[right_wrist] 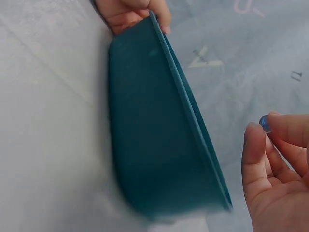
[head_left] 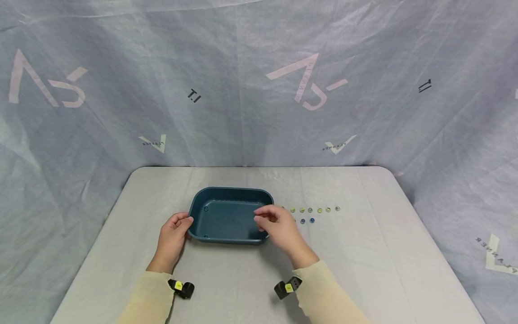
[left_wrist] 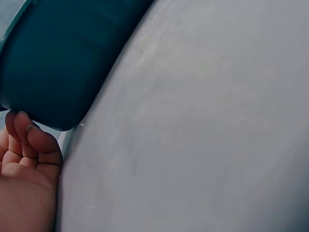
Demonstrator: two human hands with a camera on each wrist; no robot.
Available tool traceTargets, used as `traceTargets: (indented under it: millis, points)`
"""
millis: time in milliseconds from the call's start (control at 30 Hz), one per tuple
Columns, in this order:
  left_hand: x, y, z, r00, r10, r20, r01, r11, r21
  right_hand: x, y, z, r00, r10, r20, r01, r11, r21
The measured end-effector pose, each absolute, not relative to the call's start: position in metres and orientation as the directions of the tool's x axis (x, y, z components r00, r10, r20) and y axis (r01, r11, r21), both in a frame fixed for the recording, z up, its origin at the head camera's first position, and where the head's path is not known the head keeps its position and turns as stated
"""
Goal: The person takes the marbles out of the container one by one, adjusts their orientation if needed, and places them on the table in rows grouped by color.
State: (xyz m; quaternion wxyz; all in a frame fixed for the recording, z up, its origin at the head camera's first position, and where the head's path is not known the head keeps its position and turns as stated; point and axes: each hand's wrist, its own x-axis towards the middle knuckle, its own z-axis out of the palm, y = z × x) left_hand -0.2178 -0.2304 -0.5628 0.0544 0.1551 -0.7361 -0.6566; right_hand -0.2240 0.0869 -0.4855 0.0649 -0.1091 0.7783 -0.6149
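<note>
A dark teal rectangular tray (head_left: 230, 194) with raised walls stands on the table. My left hand (head_left: 172, 239) holds its left rim, thumb over the edge and fingers curled beneath; the left wrist view shows those fingertips (left_wrist: 43, 140) against the tray's outer wall. My right hand (head_left: 280, 228) is above the tray's right end. Between its thumb and a fingertip it pinches a blue glass marble (right_wrist: 264, 123), plain in the right wrist view. Inside the tray, two small round dark shapes lie near the left wall.
Right of the tray, a row of several yellowish and clear marbles (head_left: 319, 210) runs along the table, partly hidden by my right hand. Nearer me is a shorter row of blue marbles (head_left: 312, 220). A grey cloth backdrop (head_left: 243, 112) rises behind the table (head_left: 226, 288).
</note>
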Motion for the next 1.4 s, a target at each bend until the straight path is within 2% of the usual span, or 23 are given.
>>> traceTargets:
  millis: [267, 700, 1133, 1400]
  points:
    - [-0.218, -0.231, -0.563, -0.944, -0.302, -0.13, -0.165, 0.092, 0.982, -0.217, 0.126, -0.498, -0.993, -0.115, 0.037, -0.056, 0.159, -0.986]
    - [-0.218, -0.226, -0.564, -0.95, -0.277, -0.142, -0.165, 0.063, 0.984, -0.219, 0.192, -0.505, -0.999, 0.032, 0.038, -0.027, 0.288, -0.957]
    - [-0.217, -0.231, -0.562, -0.947, -0.294, -0.128, -0.157, 0.076, 0.985, -0.229, 0.245, -0.529, -0.991, 0.133, -0.014, 0.057, 0.331, -0.942]
    - [-0.217, -0.23, -0.56, -0.949, -0.284, -0.135, -0.162, 0.073, 0.984, -0.234, 0.258, -0.543, -0.975, 0.191, -0.112, 0.171, 0.334, -0.927]
